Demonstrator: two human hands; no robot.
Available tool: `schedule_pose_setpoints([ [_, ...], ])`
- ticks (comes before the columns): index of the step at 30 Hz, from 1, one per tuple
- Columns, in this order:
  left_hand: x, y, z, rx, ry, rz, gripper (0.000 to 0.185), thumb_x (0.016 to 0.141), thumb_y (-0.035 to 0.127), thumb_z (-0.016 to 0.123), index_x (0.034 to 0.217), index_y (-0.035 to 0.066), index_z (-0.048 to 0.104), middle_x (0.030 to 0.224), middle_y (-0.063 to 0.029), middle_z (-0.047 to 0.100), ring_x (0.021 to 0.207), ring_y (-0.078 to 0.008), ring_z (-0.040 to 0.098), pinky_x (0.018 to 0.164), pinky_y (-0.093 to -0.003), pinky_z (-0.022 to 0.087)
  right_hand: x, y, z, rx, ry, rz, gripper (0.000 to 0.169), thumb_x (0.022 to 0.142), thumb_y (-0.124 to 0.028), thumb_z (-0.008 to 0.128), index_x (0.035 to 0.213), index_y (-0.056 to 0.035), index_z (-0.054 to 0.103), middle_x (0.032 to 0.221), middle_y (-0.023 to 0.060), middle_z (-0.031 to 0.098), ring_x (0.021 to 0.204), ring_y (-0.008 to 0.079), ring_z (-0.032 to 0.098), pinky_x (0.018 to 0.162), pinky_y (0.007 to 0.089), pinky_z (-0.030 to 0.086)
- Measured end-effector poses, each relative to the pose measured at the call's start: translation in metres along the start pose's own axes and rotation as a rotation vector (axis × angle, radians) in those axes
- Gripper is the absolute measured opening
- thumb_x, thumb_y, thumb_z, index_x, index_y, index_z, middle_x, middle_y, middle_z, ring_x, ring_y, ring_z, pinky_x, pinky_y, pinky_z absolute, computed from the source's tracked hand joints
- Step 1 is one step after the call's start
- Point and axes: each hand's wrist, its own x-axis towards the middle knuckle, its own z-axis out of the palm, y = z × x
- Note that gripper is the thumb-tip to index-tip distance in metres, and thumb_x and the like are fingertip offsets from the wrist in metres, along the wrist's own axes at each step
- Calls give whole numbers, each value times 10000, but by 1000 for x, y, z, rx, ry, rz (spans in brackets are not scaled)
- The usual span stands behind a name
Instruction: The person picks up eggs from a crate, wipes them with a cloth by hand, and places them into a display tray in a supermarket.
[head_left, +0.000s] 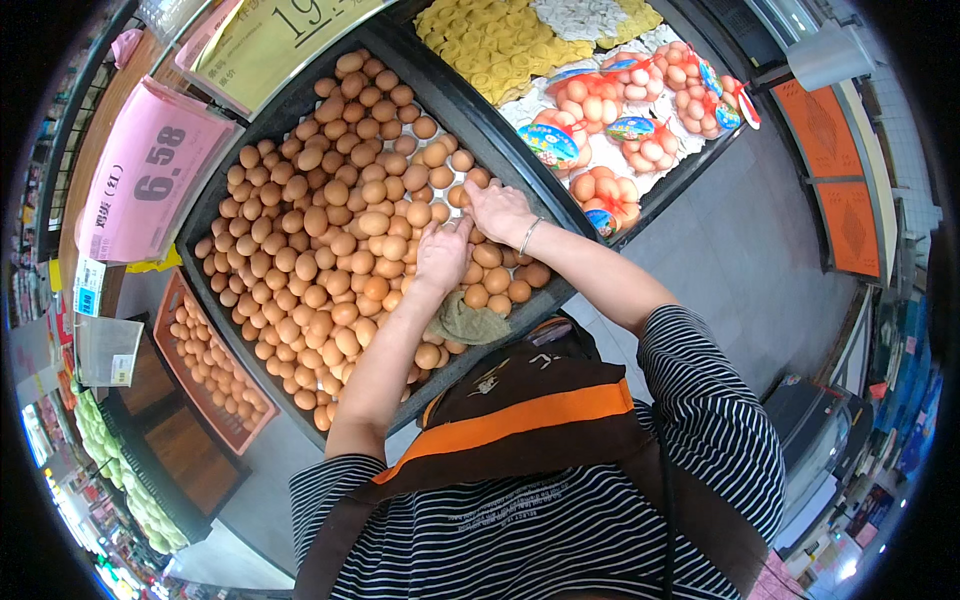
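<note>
Loose brown eggs (315, 221) lie heaped in a black display bin (525, 172) in front of me. Near the bin's right side, my left hand (442, 255) rests among the eggs with its fingertips by a pale egg tray (455, 213). My right hand (496, 211), with a silver bracelet at the wrist, reaches to an egg (477, 178) at the tray; whether its fingers grip one is unclear. Both hands' fingertips are close together. A greenish cloth (469, 319) lies on the eggs near the bin's front edge.
Eggs in red net bags (592, 101) lie on trays in the bin at the upper right, beside yellow egg trays (491, 45). Price signs (161, 172) stand along the left edge. A reddish crate of eggs (217, 367) sits at the lower left. My apron (517, 427) is close to the bin's front edge.
</note>
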Motion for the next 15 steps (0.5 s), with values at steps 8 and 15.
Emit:
schedule_pose_setpoints([
  [8, -10, -10, -10, -123, 20, 1, 480, 795, 179, 729, 1219, 65, 538, 1006, -129, 667, 999, -301, 621, 1090, -448, 354, 0, 2, 19, 22, 132, 31, 282, 922, -249, 520, 1183, -142, 510, 1035, 260, 587, 794, 416, 664, 715, 484, 547],
  [15, -23, -7, -9, -72, 196, 134, 390, 761, 170, 742, 1120, 93, 610, 1005, -85, 641, 977, -284, 600, 991, -413, 417, -10, 2, 23, -32, 140, 53, 347, 935, -170, 440, 1271, -193, 525, 1090, 246, 572, 840, 385, 671, 737, 445, 553],
])
